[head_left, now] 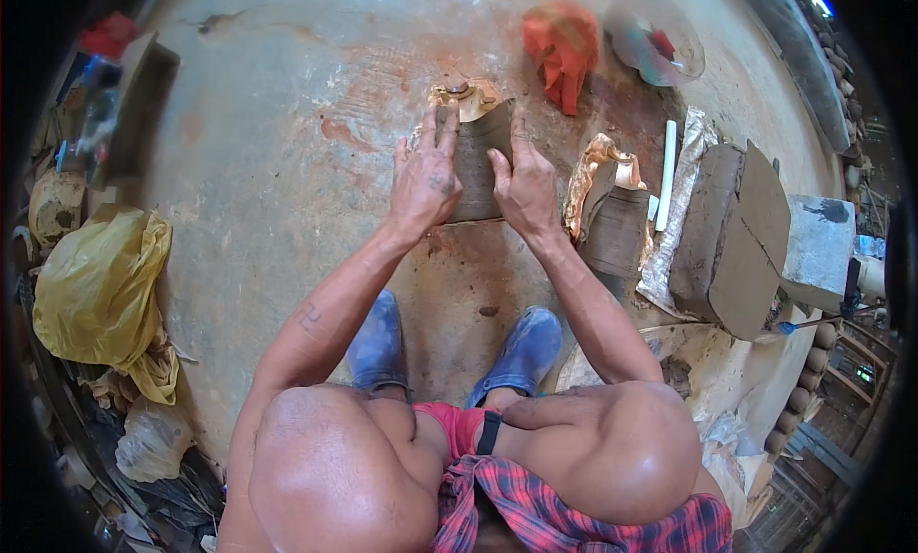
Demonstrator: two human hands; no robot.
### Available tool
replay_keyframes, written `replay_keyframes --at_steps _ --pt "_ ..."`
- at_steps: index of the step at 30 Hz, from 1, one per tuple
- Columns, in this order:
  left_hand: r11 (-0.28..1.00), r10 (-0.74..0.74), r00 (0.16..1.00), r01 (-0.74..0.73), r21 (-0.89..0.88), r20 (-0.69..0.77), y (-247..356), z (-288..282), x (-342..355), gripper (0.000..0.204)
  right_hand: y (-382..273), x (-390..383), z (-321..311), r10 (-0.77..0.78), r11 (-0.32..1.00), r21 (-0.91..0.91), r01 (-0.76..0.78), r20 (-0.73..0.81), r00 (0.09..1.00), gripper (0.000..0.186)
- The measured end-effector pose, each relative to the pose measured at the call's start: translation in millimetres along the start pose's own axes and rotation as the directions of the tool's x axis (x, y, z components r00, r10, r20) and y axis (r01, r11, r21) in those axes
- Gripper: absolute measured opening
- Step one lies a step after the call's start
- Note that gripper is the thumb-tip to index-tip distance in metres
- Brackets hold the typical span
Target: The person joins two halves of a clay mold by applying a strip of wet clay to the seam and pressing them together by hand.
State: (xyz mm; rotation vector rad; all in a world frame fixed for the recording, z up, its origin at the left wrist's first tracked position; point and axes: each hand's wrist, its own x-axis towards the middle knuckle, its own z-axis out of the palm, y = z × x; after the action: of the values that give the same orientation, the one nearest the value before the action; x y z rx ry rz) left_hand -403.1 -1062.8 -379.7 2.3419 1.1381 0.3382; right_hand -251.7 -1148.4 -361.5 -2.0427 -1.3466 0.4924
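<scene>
A curved sheet of grey-brown clay (481, 161) rests on the floor in front of me, with the pale, orange-brown edge of a mould-like piece (478, 101) showing at its far end. My left hand (429, 175) lies along the clay's left side, its fingers stretched away from me. On the opposite side my right hand (525, 182) has its fingers straight along the edge, the thumb apart on the near face. Both palms are turned toward the clay, and their undersides are hidden. To the right stands a similar clay-covered piece (617, 230) with a pale, uneven rim.
Right of that piece are a white tube (666, 175), a crinkled silvery sheet (681, 223), a big clay block (703, 233) and a pale block (819, 239). Beyond lie orange cloth-like material (561, 51) and a clear basin (636, 42). A yellow plastic bag (96, 290) sits left. My blue shoes (521, 347) are near.
</scene>
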Motion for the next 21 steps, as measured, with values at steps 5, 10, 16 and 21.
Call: replay_keyframes --at_steps 5,10,16,21 --pt "0.998 0.04 0.994 -0.045 -0.048 -0.098 -7 5 5 0.082 16 15 -2 -0.3 0.948 -0.17 0.269 -0.188 0.935 0.074" --pt "1.0 0.031 0.999 -0.031 0.006 -0.023 -11 7 4 0.082 5 7 12 -0.111 0.993 0.036 0.115 -0.081 0.99 0.074" --pt "0.997 0.049 0.997 -0.045 0.065 -0.056 -7 7 0 0.085 7 2 28 -0.088 0.99 -0.113 0.078 -0.085 0.992 0.076" --pt "0.994 0.002 1.0 0.0 0.107 -0.017 10 -1 2 0.081 15 2 24 0.01 0.996 -0.084 -0.014 -0.045 0.999 0.077"
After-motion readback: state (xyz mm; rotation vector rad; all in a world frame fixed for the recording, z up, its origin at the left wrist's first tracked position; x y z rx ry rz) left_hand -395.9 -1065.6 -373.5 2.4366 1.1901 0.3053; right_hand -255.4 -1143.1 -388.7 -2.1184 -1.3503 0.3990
